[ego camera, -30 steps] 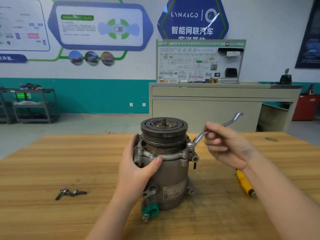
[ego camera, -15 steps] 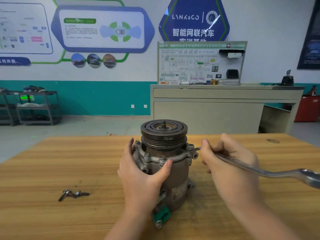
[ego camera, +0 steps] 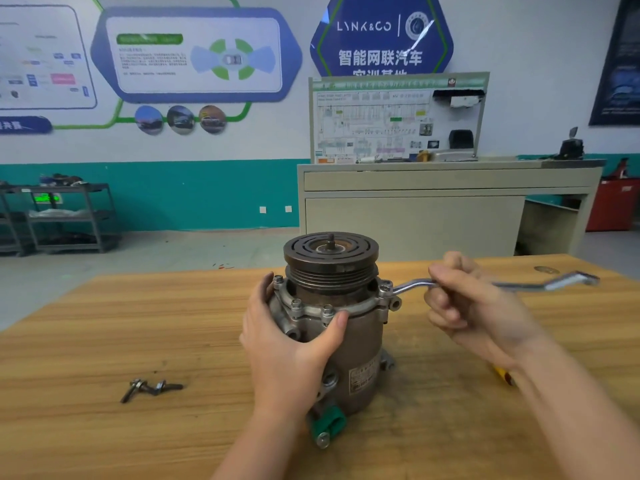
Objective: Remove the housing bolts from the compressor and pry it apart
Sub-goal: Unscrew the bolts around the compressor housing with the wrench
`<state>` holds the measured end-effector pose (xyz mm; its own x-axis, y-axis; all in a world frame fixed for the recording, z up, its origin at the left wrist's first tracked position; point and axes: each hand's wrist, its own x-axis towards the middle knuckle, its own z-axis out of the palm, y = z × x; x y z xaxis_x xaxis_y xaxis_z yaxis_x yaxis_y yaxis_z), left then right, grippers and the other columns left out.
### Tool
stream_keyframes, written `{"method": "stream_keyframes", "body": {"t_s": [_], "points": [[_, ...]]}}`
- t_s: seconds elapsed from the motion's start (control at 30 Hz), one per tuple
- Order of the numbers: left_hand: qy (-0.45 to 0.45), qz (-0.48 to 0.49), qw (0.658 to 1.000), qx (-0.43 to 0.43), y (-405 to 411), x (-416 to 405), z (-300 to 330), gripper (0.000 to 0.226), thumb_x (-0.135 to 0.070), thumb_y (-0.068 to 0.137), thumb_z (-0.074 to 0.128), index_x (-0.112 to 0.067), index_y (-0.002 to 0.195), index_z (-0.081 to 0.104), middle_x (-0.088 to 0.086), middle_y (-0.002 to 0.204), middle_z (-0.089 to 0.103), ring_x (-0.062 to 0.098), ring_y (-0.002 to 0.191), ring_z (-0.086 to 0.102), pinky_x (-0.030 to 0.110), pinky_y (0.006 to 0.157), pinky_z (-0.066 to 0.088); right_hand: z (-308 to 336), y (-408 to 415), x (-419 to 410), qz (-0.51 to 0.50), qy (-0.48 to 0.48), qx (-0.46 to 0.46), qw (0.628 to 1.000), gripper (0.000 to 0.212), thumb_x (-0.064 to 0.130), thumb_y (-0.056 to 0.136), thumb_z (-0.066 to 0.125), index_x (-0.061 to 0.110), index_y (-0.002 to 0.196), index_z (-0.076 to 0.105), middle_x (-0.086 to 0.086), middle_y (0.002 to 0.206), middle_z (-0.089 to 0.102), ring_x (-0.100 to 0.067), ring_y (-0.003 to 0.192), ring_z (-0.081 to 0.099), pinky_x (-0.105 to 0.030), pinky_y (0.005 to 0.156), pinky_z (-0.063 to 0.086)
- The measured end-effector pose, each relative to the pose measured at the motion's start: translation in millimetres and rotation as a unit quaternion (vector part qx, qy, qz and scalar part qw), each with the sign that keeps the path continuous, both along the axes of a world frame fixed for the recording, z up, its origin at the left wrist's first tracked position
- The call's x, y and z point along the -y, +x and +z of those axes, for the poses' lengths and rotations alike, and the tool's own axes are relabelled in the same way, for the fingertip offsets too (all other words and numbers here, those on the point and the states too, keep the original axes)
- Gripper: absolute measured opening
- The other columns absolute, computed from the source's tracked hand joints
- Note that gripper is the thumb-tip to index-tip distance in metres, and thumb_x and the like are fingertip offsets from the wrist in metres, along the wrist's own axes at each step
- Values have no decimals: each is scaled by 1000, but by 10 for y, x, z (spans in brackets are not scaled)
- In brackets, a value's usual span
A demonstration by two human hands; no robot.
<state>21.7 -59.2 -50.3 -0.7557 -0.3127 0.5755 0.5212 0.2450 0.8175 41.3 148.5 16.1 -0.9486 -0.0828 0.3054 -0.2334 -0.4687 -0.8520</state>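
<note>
overhead, "lynk&co" sign [ego camera: 381,39] behind compressor [ego camera: 332,306]

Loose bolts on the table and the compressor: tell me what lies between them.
In the head view, only bare wooden table lies between the loose bolts and the compressor, up to the left hand gripping it.

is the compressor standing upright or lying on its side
Upright: the compressor stands on the table, pulley on top, left hand steadying it.

Matt grey metal compressor [ego camera: 349,327], glossy steel wrench [ego camera: 412,285], grained wooden table [ego camera: 138,327].
</note>
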Motion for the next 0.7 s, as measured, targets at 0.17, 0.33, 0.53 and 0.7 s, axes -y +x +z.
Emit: {"method": "stream_keyframes", "body": {"t_s": [0.17,0.33,0.53,0.7], "points": [[-3,-7,1000,-2,-9,10,-12,90,-71,48,73,-63,125,27,-20,131,45,16,128,44,49,105,42,127,-572,-76,274,-47,159,947,33,6,55,93,11,67,62,-2,41,46,-1,31,27,-10,30,21],[-10,3,1000,-8,-15,6,-17,92,-72,48,72,-61,127,27,-20,130,46,17,127,44,50,105,41,271,-617,11,187,-103,87,973,33,28,54,89,15,55,58,4,37,45,0,25,36,-8,27,21],[-7,10,1000,0,1,-7,-15,98,-72,46,70,-56,131,26,-20,130,47,20,127,42,46,104,40,181,-153,82,-180,42,-75,980,51,-4,88,55,21,50,32,-4,37,41,-10,27,29,-14,35,20],[2,8,1000,0,15,-18,2,96,-70,46,71,-58,129,25,-18,129,49,22,126,44,49,104,41,89,201,273,-327,151,-158,920,50,2,90,60,18,50,35,-8,42,51,-13,31,38,-16,35,30]]}}
